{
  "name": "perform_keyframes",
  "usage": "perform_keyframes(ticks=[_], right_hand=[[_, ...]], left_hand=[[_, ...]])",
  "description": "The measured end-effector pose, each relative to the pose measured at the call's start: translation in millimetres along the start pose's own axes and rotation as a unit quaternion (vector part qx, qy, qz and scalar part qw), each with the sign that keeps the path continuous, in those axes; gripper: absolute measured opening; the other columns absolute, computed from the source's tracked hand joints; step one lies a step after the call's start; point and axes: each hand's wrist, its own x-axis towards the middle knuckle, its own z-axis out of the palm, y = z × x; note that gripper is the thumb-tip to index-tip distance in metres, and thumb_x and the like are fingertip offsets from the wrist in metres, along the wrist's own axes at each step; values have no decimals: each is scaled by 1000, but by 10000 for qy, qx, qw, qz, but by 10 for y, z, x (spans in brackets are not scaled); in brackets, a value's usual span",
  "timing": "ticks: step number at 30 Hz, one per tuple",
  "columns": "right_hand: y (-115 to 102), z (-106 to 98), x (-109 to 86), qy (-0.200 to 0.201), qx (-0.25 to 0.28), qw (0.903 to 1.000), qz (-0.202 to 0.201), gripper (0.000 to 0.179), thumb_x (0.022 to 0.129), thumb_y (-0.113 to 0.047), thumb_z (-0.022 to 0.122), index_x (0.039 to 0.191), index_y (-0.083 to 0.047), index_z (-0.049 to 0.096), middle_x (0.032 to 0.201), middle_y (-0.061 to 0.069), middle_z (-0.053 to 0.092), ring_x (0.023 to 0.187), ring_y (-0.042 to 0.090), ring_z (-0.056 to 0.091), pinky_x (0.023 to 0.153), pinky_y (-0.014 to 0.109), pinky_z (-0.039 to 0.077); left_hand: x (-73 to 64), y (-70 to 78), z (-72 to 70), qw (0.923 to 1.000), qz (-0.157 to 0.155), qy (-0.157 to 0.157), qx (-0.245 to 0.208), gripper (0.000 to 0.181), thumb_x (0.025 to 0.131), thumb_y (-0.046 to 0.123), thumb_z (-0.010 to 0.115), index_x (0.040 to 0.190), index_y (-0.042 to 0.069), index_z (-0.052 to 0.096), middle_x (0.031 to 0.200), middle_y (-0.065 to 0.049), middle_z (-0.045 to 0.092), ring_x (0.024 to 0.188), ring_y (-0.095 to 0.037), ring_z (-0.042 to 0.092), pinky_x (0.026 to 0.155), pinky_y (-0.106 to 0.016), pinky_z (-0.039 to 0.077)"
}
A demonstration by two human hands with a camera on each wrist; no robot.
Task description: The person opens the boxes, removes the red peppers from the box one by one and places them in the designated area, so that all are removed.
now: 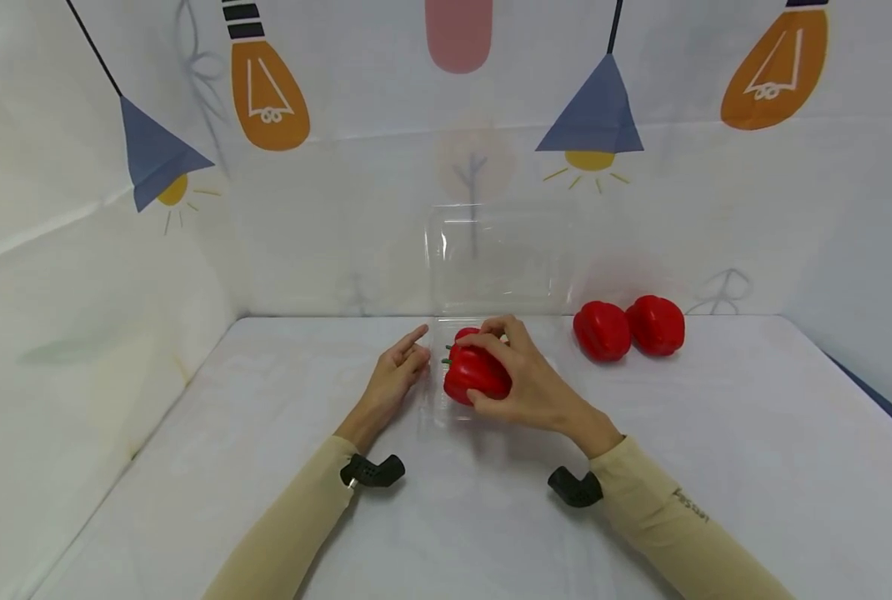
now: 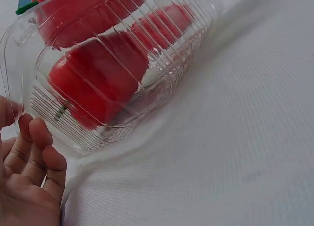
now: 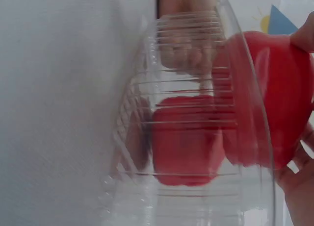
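Observation:
My right hand (image 1: pixel 524 379) grips a red bell pepper (image 1: pixel 474 375) with a green stem, fingers over the top and thumb at the near side. The pepper is partly within a clear plastic clamshell container (image 1: pixel 438 412), whose lid (image 1: pixel 502 258) stands raised at the back. Another red bell pepper (image 2: pixel 100 79) lies inside, seen through the ribbed wall in the left wrist view. At the container's left end is my left hand (image 1: pixel 392 379), its index finger extended and fingertips (image 2: pixel 40 132) against or close to the wall; exact contact is unclear.
Two more red bell peppers (image 1: pixel 602 332) lie side by side on the white table (image 1: pixel 716 433), right of the container near the back wall. A white printed cloth (image 1: pixel 341 208) hangs behind and at the sides. Black wrist cameras (image 1: pixel 374 472) sit on both sleeves.

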Motion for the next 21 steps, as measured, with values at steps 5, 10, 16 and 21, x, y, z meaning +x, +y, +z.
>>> perform_keyframes(ticks=[5, 10, 16, 21], right_hand=[[10, -61, -9, -250, 160, 9994, 196, 65, 69, -20, 79, 126, -17, 47, 129, -1, 45, 119, 14, 44, 82, 33, 55], [47, -154, -21, -333, 338, 9983, 352, 65, 74, -16, 75, 131, -15, 43, 128, -3, 50, 115, 13, 48, 84, 32, 54], [94, -360, -5, -125, 686, 9962, 514, 59, 78, -9, 69, 132, -17, 45, 131, -2, 49, 118, 15, 48, 87, 37, 53], [132, -549, -37, 169, 891, 9921, 864, 59, 76, -5, 68, 130, -15, 45, 128, 3, 51, 112, 20, 50, 83, 41, 54]], left_hand=[[-12, -17, 2, 10000, 27, -14, 12, 49, 96, 17, 54, 143, 18, 42, 79, 5, 52, 70, -7, 46, 61, -17, 37], [9, -21, 10, 9998, 191, -94, -66, 49, 96, 15, 53, 143, 15, 41, 77, 6, 51, 67, -5, 45, 59, -17, 36], [30, -18, 9, 9997, 214, -67, -69, 50, 96, 14, 54, 144, 14, 40, 79, 7, 51, 68, -4, 46, 60, -16, 37], [19, -15, 7, 9998, 176, -27, -50, 49, 96, 14, 53, 143, 14, 41, 82, 6, 51, 71, -4, 47, 61, -16, 38]])
